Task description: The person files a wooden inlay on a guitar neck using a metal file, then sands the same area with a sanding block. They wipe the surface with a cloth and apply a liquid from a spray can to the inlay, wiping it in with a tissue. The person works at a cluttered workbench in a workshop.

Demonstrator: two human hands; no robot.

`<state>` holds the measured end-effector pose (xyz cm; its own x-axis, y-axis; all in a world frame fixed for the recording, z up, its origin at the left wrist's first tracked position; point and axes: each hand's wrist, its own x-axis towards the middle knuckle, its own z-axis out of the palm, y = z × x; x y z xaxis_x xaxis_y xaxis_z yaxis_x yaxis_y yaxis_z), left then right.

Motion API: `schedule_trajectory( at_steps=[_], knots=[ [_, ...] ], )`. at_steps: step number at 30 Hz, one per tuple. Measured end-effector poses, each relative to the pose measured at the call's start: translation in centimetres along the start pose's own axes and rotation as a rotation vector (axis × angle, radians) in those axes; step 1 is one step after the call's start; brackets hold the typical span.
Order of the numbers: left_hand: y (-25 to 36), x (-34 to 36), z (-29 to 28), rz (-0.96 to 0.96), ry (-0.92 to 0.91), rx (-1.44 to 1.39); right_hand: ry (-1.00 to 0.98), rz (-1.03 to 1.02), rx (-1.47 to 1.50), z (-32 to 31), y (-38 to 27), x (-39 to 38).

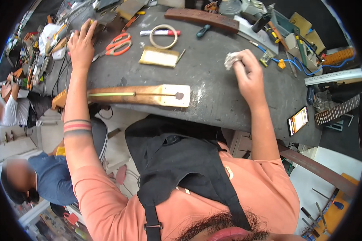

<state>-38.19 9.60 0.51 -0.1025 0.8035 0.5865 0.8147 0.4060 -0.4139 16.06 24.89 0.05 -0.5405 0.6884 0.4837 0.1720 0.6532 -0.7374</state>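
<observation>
My left hand (81,46) reaches over the cluttered far left of the bench, fingers stretched and apart. A small yellow bit shows at its fingertips; whether they touch it I cannot tell. In my right hand (251,76), a crumpled whitish wad (231,60), cloth or paper, is pinched above the bench. Along the near edge lies a wooden guitar neck (149,94), back up, with a pale stripe down it, partly behind my left forearm. Orange-handled scissors (118,45) lie right of my left hand, beside a tape roll (163,37), a red marker (173,33) and a yellowish rectangular piece (159,56).
A dark-handled tool (203,31) and a long brown wooden bar (203,19) lie at the back. Tools and blue cable (297,64) crowd the right, with a lit phone (298,120) and a fretboard (338,110). Two people (54,176) are on the left.
</observation>
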Motion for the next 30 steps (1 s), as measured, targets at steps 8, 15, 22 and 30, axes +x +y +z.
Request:
schedule_trajectory(
  at_steps=[8,15,22,30],
  knots=[
    [8.1,-5.4,-13.3,-0.237,0.207,-0.675,-0.143,0.332,0.266,1.0,-5.8,-2.0],
    [18.7,-16.3,-26.8,-0.361,-0.294,-1.740,-0.704,0.025,0.257,7.4,-13.7,-5.6],
    [18.6,-21.6,-25.9,-0.924,-0.187,-2.165,-0.794,0.563,0.880,11.1,-13.3,-8.2],
    [18.3,-24.7,-26.6,-1.040,-0.077,-2.205,-0.887,0.406,0.722,13.4,-15.7,-9.1]
  ],
)
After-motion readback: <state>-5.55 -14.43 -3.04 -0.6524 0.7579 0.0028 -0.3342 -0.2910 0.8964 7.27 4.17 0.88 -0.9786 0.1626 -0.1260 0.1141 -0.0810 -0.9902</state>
